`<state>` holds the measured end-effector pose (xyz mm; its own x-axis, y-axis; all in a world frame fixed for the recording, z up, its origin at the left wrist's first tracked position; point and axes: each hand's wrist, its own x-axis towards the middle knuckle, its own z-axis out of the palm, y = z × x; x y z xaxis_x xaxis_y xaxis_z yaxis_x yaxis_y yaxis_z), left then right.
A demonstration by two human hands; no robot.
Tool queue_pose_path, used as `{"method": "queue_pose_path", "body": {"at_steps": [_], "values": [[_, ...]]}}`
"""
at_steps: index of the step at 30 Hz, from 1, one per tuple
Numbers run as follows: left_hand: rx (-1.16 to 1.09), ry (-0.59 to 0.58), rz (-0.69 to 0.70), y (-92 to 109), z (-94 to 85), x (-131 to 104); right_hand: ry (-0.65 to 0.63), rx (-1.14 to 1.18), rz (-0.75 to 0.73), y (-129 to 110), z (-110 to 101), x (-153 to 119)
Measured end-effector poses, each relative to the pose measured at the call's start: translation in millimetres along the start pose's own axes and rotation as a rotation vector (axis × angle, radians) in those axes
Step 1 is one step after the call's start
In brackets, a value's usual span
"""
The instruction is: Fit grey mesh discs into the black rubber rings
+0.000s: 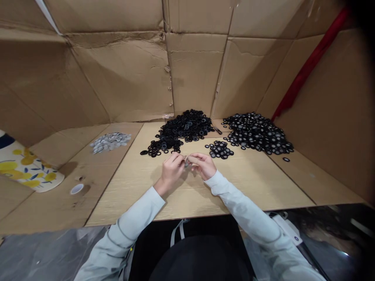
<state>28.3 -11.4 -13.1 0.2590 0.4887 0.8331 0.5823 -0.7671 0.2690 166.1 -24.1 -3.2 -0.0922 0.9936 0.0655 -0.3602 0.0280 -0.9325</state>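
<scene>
My left hand (172, 170) and my right hand (204, 165) meet above the middle of the board (152, 199), fingertips pinched close together. Between them is a small item (186, 161), too small to make out. Just beyond the hands lies a large pile of black rings (187, 127), with looser rings spilling toward the front left. A small heap of black rings with pale centres (220, 150) sits past my right hand. Farther right is a bigger pile of the same pale-centred rings (254, 130). Flat grey-white pieces (110, 142) form a heap at the left.
Cardboard walls (131, 78) enclose the back and sides. A patterned cylinder (29, 168) leans in from the left, near a small white round object (77, 189). A small dark tool (217, 130) lies between the back piles. Red cloth (310, 58) hangs at the right.
</scene>
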Motion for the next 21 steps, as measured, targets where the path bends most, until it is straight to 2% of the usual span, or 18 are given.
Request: {"method": "queue_pose_path", "body": {"at_steps": [3,6,8,10,15,21], "values": [[-0.121,-0.073,-0.196,9.3,2.2,-0.1,0.115,-0.25,-0.168,0.9,-1.0,0.5],[-0.339,-0.179,-0.442,15.3,5.0,3.0,0.204,-0.577,-0.442,-0.4,-3.8,-1.4],[-0.491,-0.255,-0.573,16.4,6.1,5.6,0.15,-0.778,-0.599,-2.8,-6.7,-2.7],[-0.569,-0.288,-0.64,16.4,5.9,7.8,0.043,-0.917,-0.696,-5.7,-10.6,-2.5],[-0.546,-0.262,-0.62,16.8,1.8,9.9,-0.126,-1.027,-0.761,-10.8,-20.2,1.6],[-0.329,-0.264,-0.476,14.2,0.7,6.3,-0.172,-1.04,-0.784,-10.4,-20.7,1.2]]}}
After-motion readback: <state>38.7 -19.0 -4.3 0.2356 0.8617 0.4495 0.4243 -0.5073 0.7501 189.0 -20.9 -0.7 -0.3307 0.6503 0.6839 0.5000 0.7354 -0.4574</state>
